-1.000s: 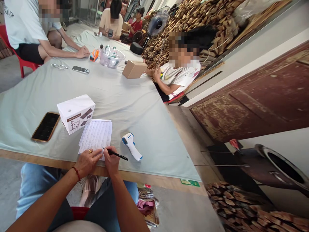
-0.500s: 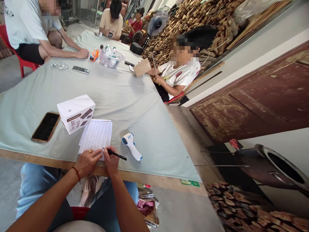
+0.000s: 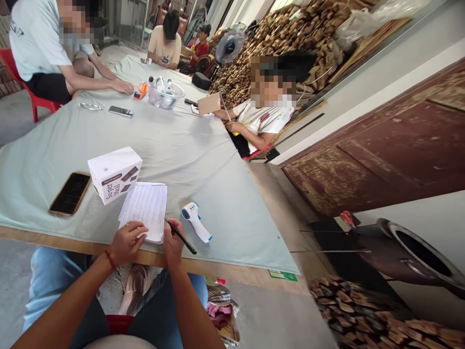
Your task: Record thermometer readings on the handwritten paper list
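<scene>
Head view: the written sheets (image 3: pixel 147 208) lie by the near edge of the surface (image 3: pixel 236 208), with a white box (image 3: pixel 115 174) just beyond their upper left. Left hand (image 3: pixel 128 240) at the sheets' lower left corner, fingers bent close together; can't tell if they pinch paper or only press it. Right hand (image 3: pixel 173 243) just beside the sheets' right edge, fingers clamped on a black pen (image 3: pixel 186 241), tip pointing toward the far edge. Handling, my judgement: spread left fingers flat so the stack can't slip or curl; hold the pen tip clear while paper shifts, or stray marks are likely. Mind the pen's rear end: the thermometer (image 3: pixel 196 221) lies near it, easy to bump.
</scene>
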